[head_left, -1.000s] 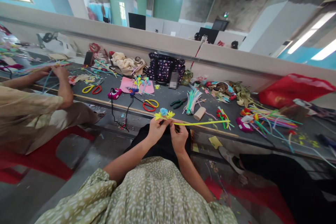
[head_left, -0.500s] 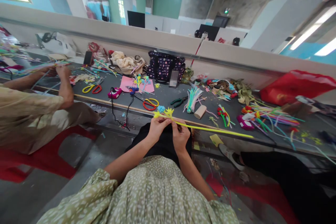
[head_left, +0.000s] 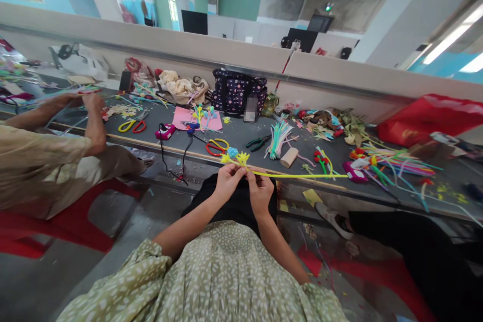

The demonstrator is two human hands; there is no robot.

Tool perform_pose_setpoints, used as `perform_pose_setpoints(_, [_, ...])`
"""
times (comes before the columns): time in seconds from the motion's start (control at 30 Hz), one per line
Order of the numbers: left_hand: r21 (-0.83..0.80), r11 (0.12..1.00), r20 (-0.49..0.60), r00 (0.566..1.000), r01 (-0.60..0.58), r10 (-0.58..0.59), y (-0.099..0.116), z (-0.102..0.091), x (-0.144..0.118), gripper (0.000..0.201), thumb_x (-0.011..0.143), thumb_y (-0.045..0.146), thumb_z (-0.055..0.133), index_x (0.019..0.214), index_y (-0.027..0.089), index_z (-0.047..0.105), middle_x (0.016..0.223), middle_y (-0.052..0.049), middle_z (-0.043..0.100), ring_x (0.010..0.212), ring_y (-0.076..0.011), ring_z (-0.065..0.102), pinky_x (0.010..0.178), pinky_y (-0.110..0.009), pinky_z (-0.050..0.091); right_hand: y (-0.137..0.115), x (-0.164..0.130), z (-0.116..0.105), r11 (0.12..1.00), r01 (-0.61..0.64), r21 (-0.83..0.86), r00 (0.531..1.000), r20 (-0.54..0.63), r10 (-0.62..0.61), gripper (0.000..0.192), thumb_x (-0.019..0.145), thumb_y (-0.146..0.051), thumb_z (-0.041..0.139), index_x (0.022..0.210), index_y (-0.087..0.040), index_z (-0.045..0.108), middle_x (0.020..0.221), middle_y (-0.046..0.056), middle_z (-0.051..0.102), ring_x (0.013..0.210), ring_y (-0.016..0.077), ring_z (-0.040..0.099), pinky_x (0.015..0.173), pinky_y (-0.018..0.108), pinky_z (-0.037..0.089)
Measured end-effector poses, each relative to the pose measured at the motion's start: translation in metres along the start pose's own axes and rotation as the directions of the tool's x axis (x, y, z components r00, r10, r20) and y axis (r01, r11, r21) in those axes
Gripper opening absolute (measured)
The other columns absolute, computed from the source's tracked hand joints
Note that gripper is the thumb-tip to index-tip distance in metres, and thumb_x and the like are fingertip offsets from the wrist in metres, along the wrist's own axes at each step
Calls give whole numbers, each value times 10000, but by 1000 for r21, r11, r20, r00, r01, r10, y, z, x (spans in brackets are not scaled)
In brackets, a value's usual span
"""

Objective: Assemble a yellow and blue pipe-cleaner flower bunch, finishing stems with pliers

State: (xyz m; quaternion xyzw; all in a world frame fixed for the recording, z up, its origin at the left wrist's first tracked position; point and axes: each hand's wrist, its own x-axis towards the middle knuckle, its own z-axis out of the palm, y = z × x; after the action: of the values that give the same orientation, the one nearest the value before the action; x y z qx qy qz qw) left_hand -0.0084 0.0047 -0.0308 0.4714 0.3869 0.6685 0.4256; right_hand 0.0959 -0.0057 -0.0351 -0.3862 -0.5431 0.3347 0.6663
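My left hand (head_left: pixel 226 181) and my right hand (head_left: pixel 259 192) are close together over my lap, just in front of the dark worktable (head_left: pixel 241 136). Both pinch a pipe-cleaner flower (head_left: pixel 235 157) with yellow spiky petals and a small blue head. Its long yellow stem (head_left: pixel 302 176) runs from my right hand's fingers out to the right, level along the table's front edge.
On the table lie yellow-and-red scissors (head_left: pixel 216 147), green pliers (head_left: pixel 258 144), a bundle of pastel pipe cleaners (head_left: pixel 278 137), a paper roll (head_left: pixel 289 157), a pink sheet (head_left: pixel 196 119), a dotted bag (head_left: pixel 237 91) and a red bag (head_left: pixel 426 121). A co-worker's hands (head_left: pixel 90 105) work at left.
The yellow stem's free end dipped, then rose back to near level. The flower and both hands stayed almost in place, shifting slightly right in view.
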Motion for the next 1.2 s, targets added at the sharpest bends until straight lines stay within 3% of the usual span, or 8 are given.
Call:
perform_pose_setpoints(0.13, [-8, 1000, 13, 1000, 27, -27, -3, 0, 1, 231, 725, 378, 731, 684, 151, 712, 666, -25, 671, 651, -143, 585, 679, -263, 477, 3, 2, 1, 998, -61, 25, 998, -25, 61, 160, 835, -337, 632, 851, -191, 694, 777, 25, 675, 665, 161, 597, 645, 282, 509])
perform_pose_setpoints(0.47, [-140, 985, -43, 993, 103, -110, 2, 6, 0, 203, 636, 320, 804, 681, 145, 712, 664, -17, 679, 633, -123, 587, 660, -248, 491, 4, 2, 0, 1000, 10, -27, 999, -32, -11, 154, 843, -323, 620, 867, -191, 695, 845, 44, 685, 777, 186, 625, 763, 320, 514])
perform_pose_setpoints(0.73, [-98, 994, 38, 998, 44, -41, 5, 2, 2, 190, 672, 319, 783, 650, 142, 716, 663, -29, 663, 666, -147, 593, 681, -271, 499, 5, 6, -2, 954, -213, 209, 976, 6, 217, 180, 779, -353, 687, 807, -175, 689, 712, 15, 683, 624, 150, 606, 604, 279, 524])
perform_pose_setpoints(0.93, [19, 999, 100, 994, -45, 43, 4, -6, 7, 120, 677, 283, 779, 709, 173, 744, 736, -32, 689, 736, -170, 616, 771, -302, 506, 6, 14, -3, 773, -515, 370, 857, 237, 458, 191, 707, -328, 735, 710, -168, 632, 562, -30, 607, 431, 81, 492, 398, 189, 386])
perform_pose_setpoints(1.03, [40, 998, 79, 996, -52, 49, 2, -6, 11, 127, 686, 295, 768, 693, 171, 741, 725, -36, 686, 735, -175, 616, 748, -302, 507, 7, 15, 0, 786, -472, 399, 882, 200, 427, 185, 735, -326, 727, 766, -171, 631, 594, -34, 605, 449, 70, 489, 400, 171, 372])
perform_pose_setpoints(1.2, [21, 999, 54, 998, 28, -29, 1, -2, 9, 122, 683, 284, 761, 697, 166, 734, 710, -23, 686, 678, -145, 606, 682, -268, 486, 9, 11, 2, 917, -240, 318, 969, 15, 249, 153, 809, -334, 673, 836, -187, 638, 662, -26, 621, 522, 86, 518, 466, 188, 407])
